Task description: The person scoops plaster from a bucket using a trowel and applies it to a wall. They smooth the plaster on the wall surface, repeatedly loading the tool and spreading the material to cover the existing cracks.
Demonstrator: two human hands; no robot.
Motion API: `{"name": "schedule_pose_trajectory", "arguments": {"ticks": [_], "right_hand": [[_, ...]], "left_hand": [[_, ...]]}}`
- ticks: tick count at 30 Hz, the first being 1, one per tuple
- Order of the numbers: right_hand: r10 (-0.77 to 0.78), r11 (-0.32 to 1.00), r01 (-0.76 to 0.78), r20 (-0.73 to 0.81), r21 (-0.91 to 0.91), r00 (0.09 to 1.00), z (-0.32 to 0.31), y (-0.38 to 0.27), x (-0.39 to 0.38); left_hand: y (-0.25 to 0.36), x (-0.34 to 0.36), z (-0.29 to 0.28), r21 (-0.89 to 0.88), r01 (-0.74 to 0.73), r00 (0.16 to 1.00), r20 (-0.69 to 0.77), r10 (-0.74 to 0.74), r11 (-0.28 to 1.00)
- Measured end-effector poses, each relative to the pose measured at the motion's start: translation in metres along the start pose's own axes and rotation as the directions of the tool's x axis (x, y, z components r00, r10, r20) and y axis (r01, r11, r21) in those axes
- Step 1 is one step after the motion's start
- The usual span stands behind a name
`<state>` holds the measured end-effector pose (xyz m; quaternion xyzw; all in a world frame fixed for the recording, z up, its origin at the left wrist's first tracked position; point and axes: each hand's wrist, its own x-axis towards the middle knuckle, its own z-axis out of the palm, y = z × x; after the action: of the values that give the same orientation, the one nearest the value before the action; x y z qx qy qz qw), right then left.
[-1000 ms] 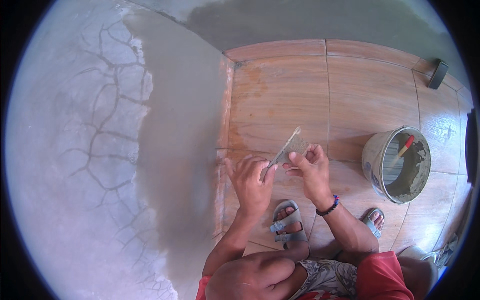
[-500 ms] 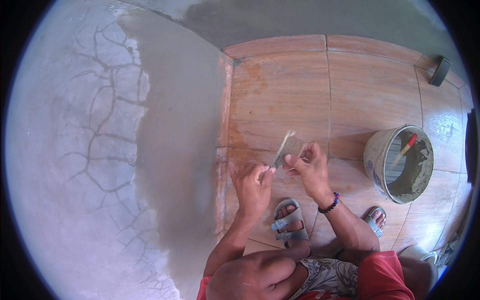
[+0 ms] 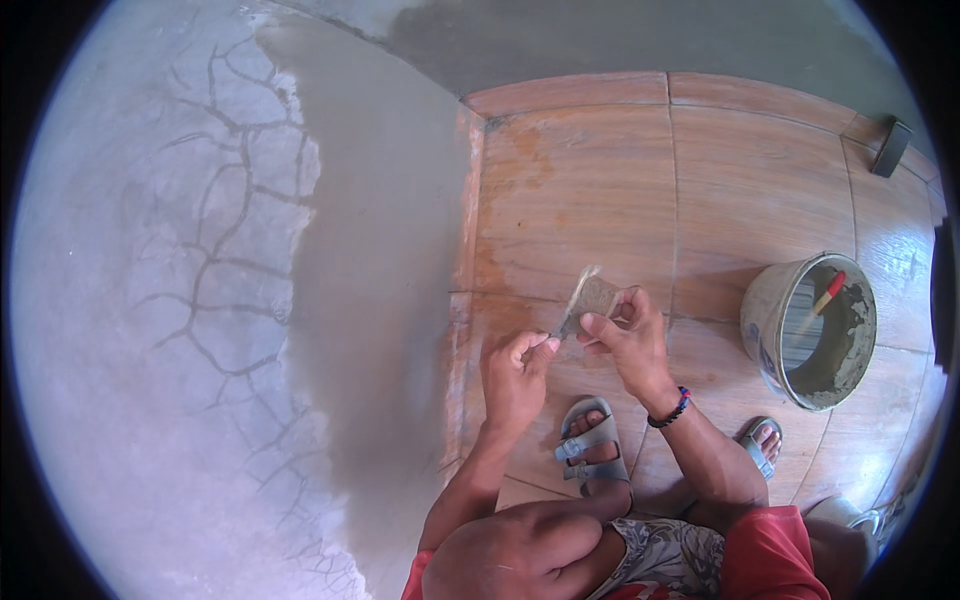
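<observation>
Fingers of the left hand (image 3: 515, 380) have curled in; 0.5 s ago a few still stuck out toward the wall side. Now they make a narrow pinch at the lower end of a flat piece (image 3: 597, 298), grey-brown with a pale edge, held up between the 2 hands above the floor. The right hand (image 3: 635, 350) holds the same piece by its other side, thumb on the face. That face shows more fully than 1.0 s ago, when it was seen nearly edge-on. I judge that handling the piece itself is the work of the moment. The left thumb covers the exact contact, and the piece's material is hard to make out.

Below the hands, 1 sandal (image 3: 592, 437) shows almost whole. Off to the right stands a bucket (image 3: 768, 320) with a red-tipped handle (image 3: 830, 290) leaning inside; the handle's lower end blurs into the contents. Everything sits slightly further right in the picture than 0.5 s ago, so the head has probably turned.

Farther off, the cracked wall (image 3: 235, 220) runs out of the round view, and a dark block (image 3: 891, 150) beside the skirting is too small to identify.
</observation>
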<state>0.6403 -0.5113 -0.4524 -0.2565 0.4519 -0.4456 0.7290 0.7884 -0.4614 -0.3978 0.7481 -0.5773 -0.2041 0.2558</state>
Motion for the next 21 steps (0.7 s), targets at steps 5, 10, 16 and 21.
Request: {"name": "schedule_pose_trajectory", "arguments": {"ticks": [5, 10, 16, 21], "right_hand": [[-0.01, 1.0, 0.01, -0.002, -0.015, 1.0, -0.005, -0.008, 0.001], [0.045, 0.994, -0.039, -0.055, 0.106, 0.997, -0.014, -0.008, 0.0], [0.003, 0.916, 0.003, 0.014, -0.401, 1.0, -0.054, 0.006, 0.002], [0.014, 0.644, 0.112, 0.158, -0.757, 0.987, -0.066, -0.006, -0.025]], "left_hand": [[-0.004, -0.002, 0.016, -0.231, 0.081, 0.992, -0.077, -0.101, 0.97], [0.004, 0.006, 0.002, -0.453, 0.131, 0.966, -0.143, -0.217, 0.882], [0.042, 0.035, -0.009, -0.445, -0.08, 0.996, -0.004, 0.087, 0.892], [0.118, 0.061, -0.011, -0.24, -0.42, 0.854, 0.222, 0.471, 0.875]]}}
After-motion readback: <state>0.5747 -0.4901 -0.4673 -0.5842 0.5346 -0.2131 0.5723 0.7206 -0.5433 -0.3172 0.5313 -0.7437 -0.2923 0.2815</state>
